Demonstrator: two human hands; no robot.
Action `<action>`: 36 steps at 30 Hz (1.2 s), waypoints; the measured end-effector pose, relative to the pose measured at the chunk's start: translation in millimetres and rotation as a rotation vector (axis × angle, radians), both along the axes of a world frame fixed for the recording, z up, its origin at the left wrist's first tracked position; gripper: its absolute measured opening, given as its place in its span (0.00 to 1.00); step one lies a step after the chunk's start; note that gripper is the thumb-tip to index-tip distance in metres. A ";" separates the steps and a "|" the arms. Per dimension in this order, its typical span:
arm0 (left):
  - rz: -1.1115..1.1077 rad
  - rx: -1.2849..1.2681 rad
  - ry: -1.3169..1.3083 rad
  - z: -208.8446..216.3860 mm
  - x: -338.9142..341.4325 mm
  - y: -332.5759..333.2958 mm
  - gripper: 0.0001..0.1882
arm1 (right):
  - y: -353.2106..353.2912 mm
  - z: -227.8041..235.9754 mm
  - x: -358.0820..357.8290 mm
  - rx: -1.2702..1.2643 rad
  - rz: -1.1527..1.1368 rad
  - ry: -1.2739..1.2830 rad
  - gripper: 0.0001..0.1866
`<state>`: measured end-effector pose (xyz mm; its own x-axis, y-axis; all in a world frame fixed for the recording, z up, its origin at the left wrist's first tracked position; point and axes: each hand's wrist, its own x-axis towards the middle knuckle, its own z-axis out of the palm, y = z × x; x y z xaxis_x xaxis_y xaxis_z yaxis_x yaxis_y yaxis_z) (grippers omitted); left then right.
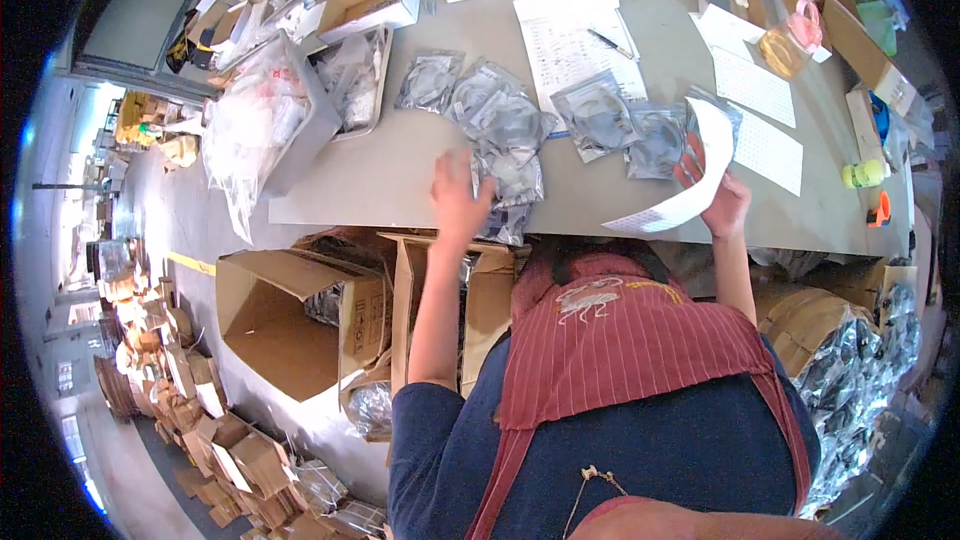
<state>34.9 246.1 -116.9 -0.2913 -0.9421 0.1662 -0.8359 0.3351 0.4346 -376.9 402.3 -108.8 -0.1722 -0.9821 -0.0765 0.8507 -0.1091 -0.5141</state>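
Observation:
My left hand point(460, 198) is over the table's near edge, slightly blurred, thumb and fingers apart with nothing seen in them. It is just left of a pile of clear plastic bags point(505, 128), each with what looks like a coiled grey cable inside. A curved white sheet of small printed labels point(690, 195) is in my right hand point(727, 205), its fingers partly behind the paper. More bagged coils point(594, 115) lie between the hands, one bag point(657, 142) close to the sheet. Farther back rests a printed list point(570, 35) with a pen point(610, 43) on it.
At the left, a grey bin point(318, 125) overflows with plastic bags, beside a tray point(378, 90). Label sheets point(765, 152) and a drink bottle point(792, 40) are at the right. Open cartons point(285, 325) stand below the table's front edge. Small boxes point(370, 2) line the back.

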 end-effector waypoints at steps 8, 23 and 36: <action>-0.442 -0.163 -0.185 -11.1 -89.1 53.0 0.31 | 57.1 -35.7 -5.0 0.062 -0.172 -0.083 0.40; -0.317 -0.061 -0.364 2.6 22.4 13.4 0.29 | 43.8 -33.5 -13.2 0.120 -0.143 -0.107 0.31; -0.048 0.001 -0.090 -4.5 -110.7 5.0 0.28 | 14.7 -11.3 -7.3 0.109 -0.050 -0.021 0.32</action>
